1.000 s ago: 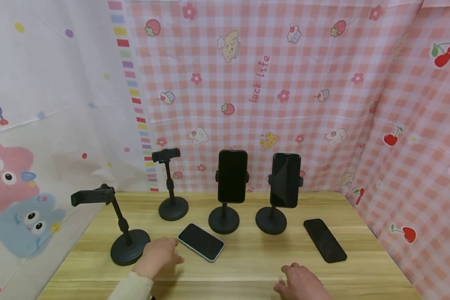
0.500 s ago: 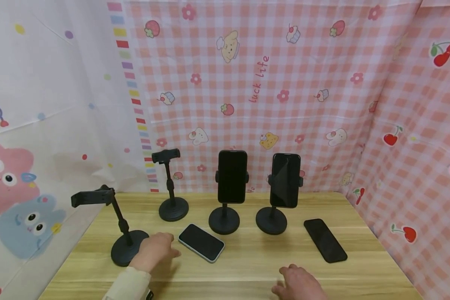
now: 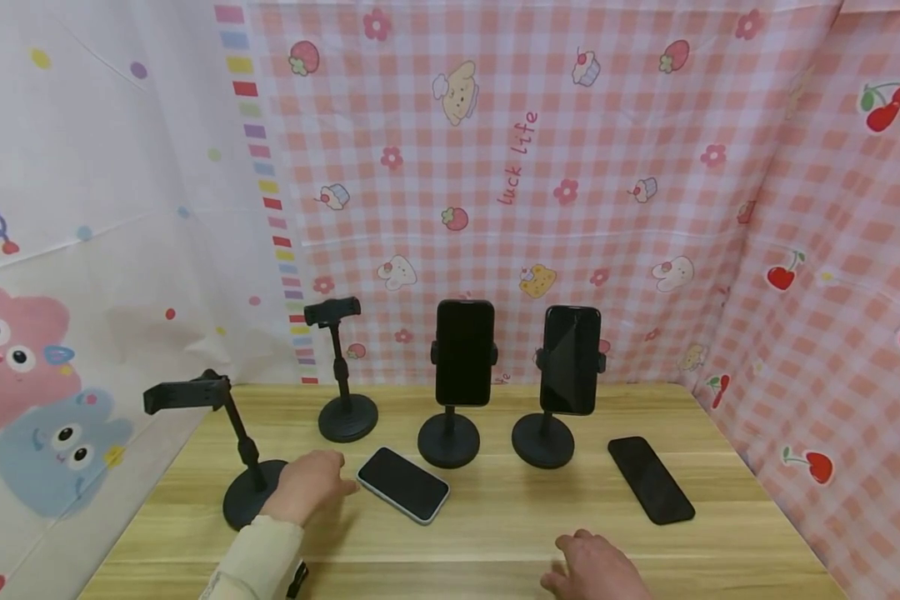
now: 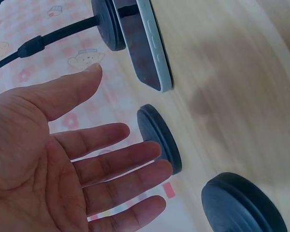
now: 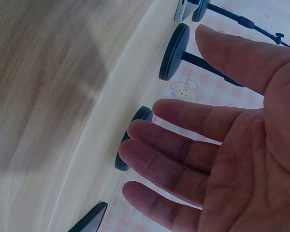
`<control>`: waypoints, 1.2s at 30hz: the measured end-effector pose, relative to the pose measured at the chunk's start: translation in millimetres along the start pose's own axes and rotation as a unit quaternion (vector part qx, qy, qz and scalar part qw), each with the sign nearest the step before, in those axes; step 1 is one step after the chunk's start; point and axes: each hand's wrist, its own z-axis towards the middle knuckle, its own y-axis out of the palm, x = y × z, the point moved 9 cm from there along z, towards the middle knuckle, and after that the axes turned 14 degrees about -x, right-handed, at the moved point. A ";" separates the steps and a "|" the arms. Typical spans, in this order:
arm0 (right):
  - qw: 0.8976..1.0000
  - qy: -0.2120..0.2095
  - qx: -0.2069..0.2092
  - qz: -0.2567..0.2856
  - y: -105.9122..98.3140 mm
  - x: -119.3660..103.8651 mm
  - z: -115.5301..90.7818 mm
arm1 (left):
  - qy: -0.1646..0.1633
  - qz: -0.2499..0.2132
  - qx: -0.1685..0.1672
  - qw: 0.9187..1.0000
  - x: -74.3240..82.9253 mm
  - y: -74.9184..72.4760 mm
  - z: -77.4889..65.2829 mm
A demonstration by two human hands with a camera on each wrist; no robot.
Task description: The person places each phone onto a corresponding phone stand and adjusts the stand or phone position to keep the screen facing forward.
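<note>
My left hand hovers over the table between the round base of the near left phone stand and a white-edged smartphone lying face up. In the left wrist view its palm and spread fingers hold nothing. Lower right in the head view, my right hand is over the table front, and the right wrist view shows its fingers apart and free of any object. A black smartphone lies flat to its right. Two stands at the back carry upright phones, one in the middle and one to the right.
Behind the near left stand is another phone stand whose clamp carries no phone. All stands rest on the wooden table. A pink checked curtain hangs at the back and right, a white patterned one at the left.
My left hand has drifted slightly up and to the left, a little away from the white-edged smartphone. The right hand has shifted only slightly left. Phones and stands stay in place.
</note>
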 end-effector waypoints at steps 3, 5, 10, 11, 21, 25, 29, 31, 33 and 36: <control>1.000 0.004 -0.004 -0.001 1.1 -0.8 0.3 | -0.005 -0.002 0.005 1.000 -2.7 -3.2 3.7; 1.000 0.005 -0.005 -0.004 1.5 -1.2 0.5 | -0.003 -0.005 0.009 1.000 -3.0 -6.4 6.2; 1.000 0.007 -0.008 0.000 1.1 0.0 1.4 | 0.005 -0.006 0.016 1.000 -1.2 -16.6 11.4; 1.000 0.007 -0.009 0.000 1.3 0.2 1.6 | 0.004 -0.005 0.016 1.000 -1.2 -18.7 12.2; 1.000 0.005 -0.005 -0.001 0.6 0.8 1.6 | -0.015 0.002 0.007 1.000 -7.8 -31.4 22.1; 1.000 0.005 -0.002 -0.006 0.7 1.1 1.6 | -0.020 -0.006 0.010 1.000 -11.1 -33.7 27.4; 1.000 0.004 0.004 -0.013 -0.2 1.5 1.4 | -0.026 -0.012 0.011 1.000 -12.5 -37.1 31.4; 1.000 0.004 0.003 -0.014 0.0 1.6 2.0 | -0.029 -0.018 0.012 0.999 -12.7 -40.1 32.5; 1.000 0.004 0.003 -0.014 0.1 1.8 2.4 | -0.032 -0.023 0.014 0.999 -12.7 -43.8 33.5; 1.000 0.003 0.005 -0.019 0.3 0.7 2.4 | -0.032 -0.028 0.017 0.999 -12.3 -49.7 35.2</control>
